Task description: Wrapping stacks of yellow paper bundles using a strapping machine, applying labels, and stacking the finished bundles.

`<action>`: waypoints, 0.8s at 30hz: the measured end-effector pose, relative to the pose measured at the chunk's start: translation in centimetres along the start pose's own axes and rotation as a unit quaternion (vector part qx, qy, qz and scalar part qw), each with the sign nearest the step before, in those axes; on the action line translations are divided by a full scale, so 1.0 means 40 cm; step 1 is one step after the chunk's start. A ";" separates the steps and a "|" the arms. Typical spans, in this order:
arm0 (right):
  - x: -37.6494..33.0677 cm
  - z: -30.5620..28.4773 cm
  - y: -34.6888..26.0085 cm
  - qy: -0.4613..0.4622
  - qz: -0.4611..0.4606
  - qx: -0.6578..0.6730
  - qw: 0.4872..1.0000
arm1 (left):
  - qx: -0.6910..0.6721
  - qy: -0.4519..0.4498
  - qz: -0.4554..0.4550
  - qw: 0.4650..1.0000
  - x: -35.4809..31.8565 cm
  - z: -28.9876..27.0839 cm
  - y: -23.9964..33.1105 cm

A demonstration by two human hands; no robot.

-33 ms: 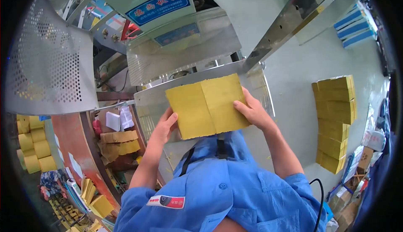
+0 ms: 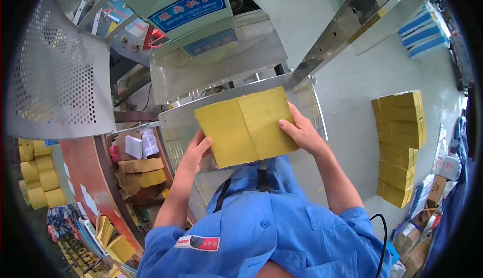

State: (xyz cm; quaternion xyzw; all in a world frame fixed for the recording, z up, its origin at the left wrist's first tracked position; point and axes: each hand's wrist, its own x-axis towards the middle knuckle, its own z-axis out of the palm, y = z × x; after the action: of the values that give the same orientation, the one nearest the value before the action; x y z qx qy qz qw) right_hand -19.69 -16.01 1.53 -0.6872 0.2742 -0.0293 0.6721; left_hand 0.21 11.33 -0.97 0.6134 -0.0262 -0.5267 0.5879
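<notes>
Between my two hands is a rectangle of yellow paper (image 2: 229, 132) with a crease running down its middle and slightly rough edges. Whether it is one sheet or a thin stack, I cannot tell. My left hand (image 2: 196, 153) grips its lower left side, thumb on top. On the right edge my right hand (image 2: 303, 133) holds it, thumb also on the top face and fingers hidden beneath. The paper is slightly tilted in front of my waist, over the near part of a metal machine tray (image 2: 176, 122).
Ahead stands a machine with a shiny metal cover (image 2: 216, 52); a perforated guard (image 2: 60, 77) is at left. A steel post (image 2: 347, 26) slants at upper right. Yellow paper bundles (image 2: 397, 142) stand on the right floor. A reddish table (image 2: 88, 172) and yellow rolls (image 2: 40, 172) are left.
The whole view has shifted very slightly. Both hands keep the same hold on the yellow paper.
</notes>
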 end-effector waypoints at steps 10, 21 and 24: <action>0.112 -0.049 0.081 0.005 -0.058 0.165 0.985 | 0.068 -0.025 0.259 0.963 0.056 0.043 -0.102; 0.114 -0.073 0.112 -0.014 -0.155 0.141 0.978 | 0.161 0.104 0.247 0.950 0.033 0.104 -0.127; 0.116 -0.070 0.126 0.001 -0.136 0.162 0.977 | 0.157 0.082 0.220 0.959 0.029 0.111 -0.123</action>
State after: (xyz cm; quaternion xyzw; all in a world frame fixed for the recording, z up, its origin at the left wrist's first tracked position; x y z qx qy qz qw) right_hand -18.57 -20.21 -4.45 -0.6004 0.1703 -0.1651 0.7637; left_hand -5.19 9.02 -4.28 0.7181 -0.1946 -0.3214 0.5859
